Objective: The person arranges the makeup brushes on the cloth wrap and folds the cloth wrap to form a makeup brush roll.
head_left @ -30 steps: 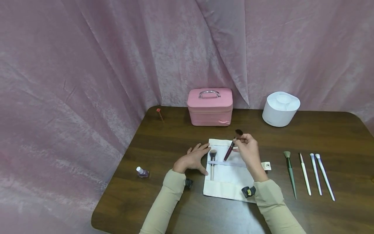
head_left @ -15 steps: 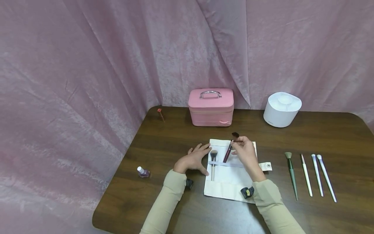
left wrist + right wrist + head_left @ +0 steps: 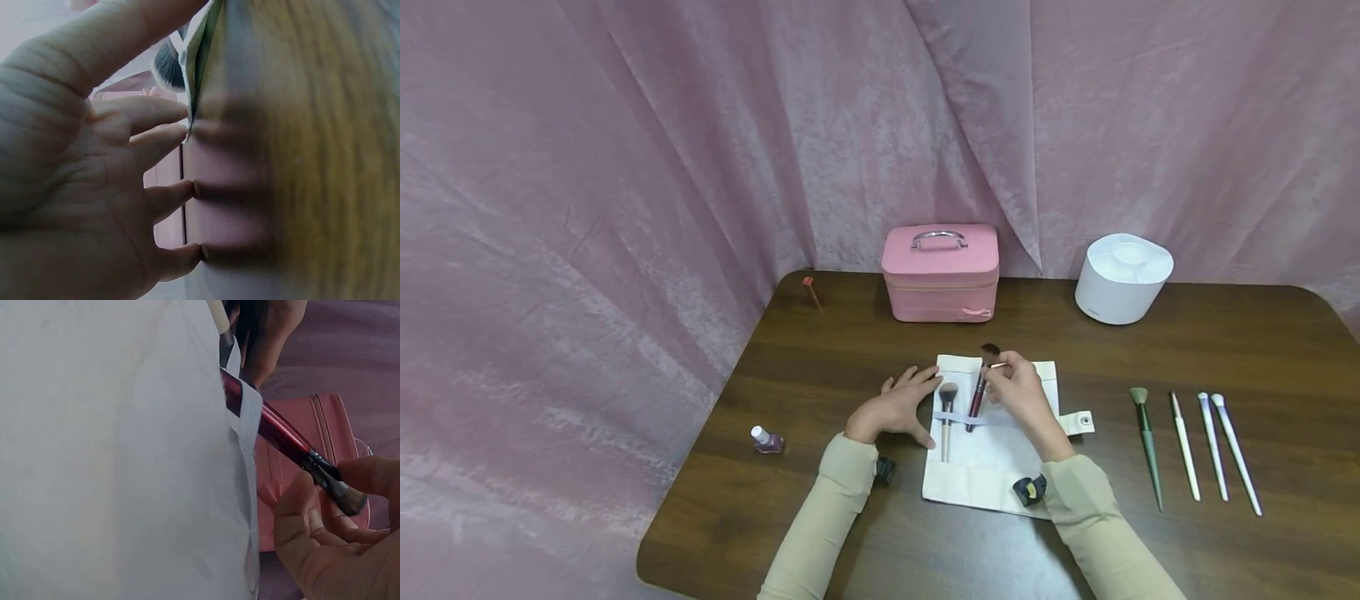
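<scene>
Seeing a pink curtain (image 3: 700,167) hanging beyond the white brush roll (image 3: 981,483), and a dark wooden table (image 3: 850,354) spreading beneath and all around that roll; next the roll itself, laid flat, with a snap flap (image 3: 1077,423) sticking out to its right; then a pink case (image 3: 940,287) with a silver handle, behind the roll, and a white container (image 3: 1122,287) behind and to the right of it; then a left hand (image 3: 895,410) at the roll's left edge, with fingers straight and fanned apart, and a right hand (image 3: 1018,387) over the roll's far half, pinching a dark red brush (image 3: 284,432) between thumb and fingers near the bristles, with its handle running under the roll's elastic band (image 3: 251,415); well right of the roll, a green brush (image 3: 1149,450), a slim white stick (image 3: 1184,446) and two white brushes (image 3: 1214,450) in a row; on the roll's left side, a pale-handled brush (image 3: 946,437) under the band; left of the roll, a purple bottle (image 3: 768,442); far behind and left of it, a small red tube (image 3: 812,293)
</scene>
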### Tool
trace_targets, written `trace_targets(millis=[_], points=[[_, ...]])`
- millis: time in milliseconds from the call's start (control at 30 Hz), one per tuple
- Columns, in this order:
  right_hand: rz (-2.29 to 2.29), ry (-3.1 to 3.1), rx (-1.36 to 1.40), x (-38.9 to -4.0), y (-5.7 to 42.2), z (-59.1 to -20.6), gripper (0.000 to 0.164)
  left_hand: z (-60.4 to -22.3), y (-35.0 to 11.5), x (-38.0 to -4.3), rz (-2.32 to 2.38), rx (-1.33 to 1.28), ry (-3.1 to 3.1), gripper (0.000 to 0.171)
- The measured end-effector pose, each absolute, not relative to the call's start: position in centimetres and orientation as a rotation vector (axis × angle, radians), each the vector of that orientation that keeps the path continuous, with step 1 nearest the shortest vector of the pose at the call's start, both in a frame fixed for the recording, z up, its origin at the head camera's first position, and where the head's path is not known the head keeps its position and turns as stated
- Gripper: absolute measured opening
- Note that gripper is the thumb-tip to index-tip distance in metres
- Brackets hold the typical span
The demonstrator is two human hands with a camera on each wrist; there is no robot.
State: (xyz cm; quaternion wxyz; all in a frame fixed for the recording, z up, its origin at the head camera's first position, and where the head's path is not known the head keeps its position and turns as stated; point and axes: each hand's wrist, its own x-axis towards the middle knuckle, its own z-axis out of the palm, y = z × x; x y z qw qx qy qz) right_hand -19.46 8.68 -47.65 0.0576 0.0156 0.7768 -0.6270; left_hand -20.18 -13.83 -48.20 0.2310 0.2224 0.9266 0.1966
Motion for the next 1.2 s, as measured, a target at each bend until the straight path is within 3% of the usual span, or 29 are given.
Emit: trace_targets(millis=[633, 800, 1000, 1200], points=[[-1.468, 2.521, 0.037, -19.1, 7.8, -48.0, 0.029, -48.1, -13.6, -20.3, 0.530, 0.576, 2.551, 0.110], [-1.398, 2.575, 0.030, -18.9, 7.6, -48.0, 0.017, -48.1, -13.7, -20.2, 0.543, 0.575, 2.550, 0.109], [-1.317, 2.627, 0.029, -18.8, 7.6, -48.0, 0.031, -48.2, -13.8, -20.2, 0.535, 0.572, 2.555, 0.109], [-1.230, 2.657, -0.012, -18.6, 7.7, -47.8, 0.034, -48.3, -13.7, -20.3, 0.551, 0.575, 2.543, 0.109]])
